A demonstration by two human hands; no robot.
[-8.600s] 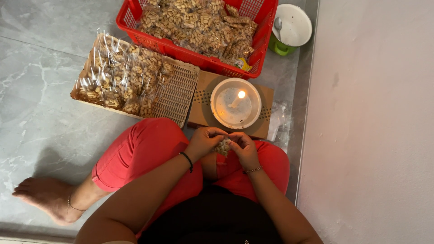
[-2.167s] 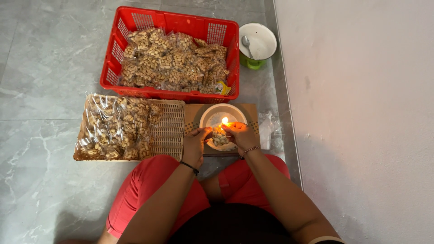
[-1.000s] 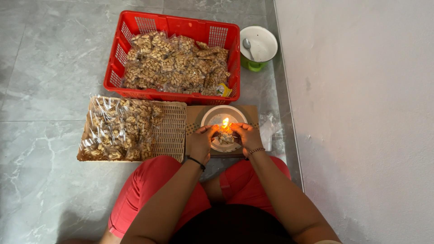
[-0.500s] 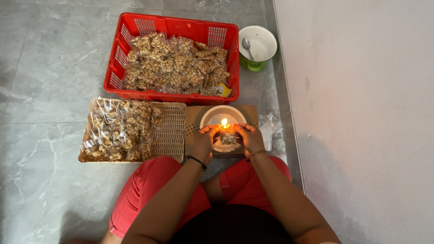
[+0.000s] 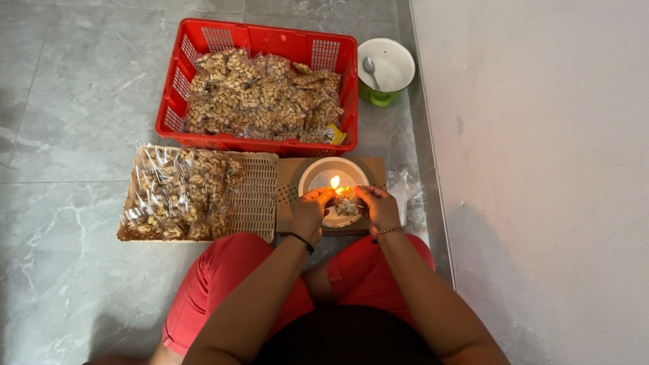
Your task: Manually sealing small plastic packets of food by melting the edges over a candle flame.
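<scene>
1. Lap and knees, nearest the camera: person seated on the grey tiled floor [image 5: 74,284], red trousers, forearms reaching forward.

2. Left hand [image 5: 312,208] and right hand [image 5: 378,207]: both closed in a pinch on one small clear packet of peanuts [image 5: 347,205], held between them over the bowl. Since 8.6 s ago the hands have travelled from the lap out to the flame; over the last second they have scarcely shifted, the packet's edge kept beside the fire. Judged: the packet's mouth is being heat-sealed, and the seal is under way rather than finished.

3. Candle flame [image 5: 334,182]: lit, just beside the packet's upper edge, standing in a shallow white bowl [image 5: 318,174].

4. Brown cardboard piece [image 5: 289,182]: lies flat under the bowl, on the floor.

5. Woven tray [image 5: 257,196], left of the cardboard: heaped with clear peanut packets [image 5: 179,192].

6. Red plastic crate [image 5: 260,37], farther off: filled with more peanut packets.

7. White bowl on a green base [image 5: 399,64], by the wall, with a spoon [image 5: 371,65] inside.
</scene>
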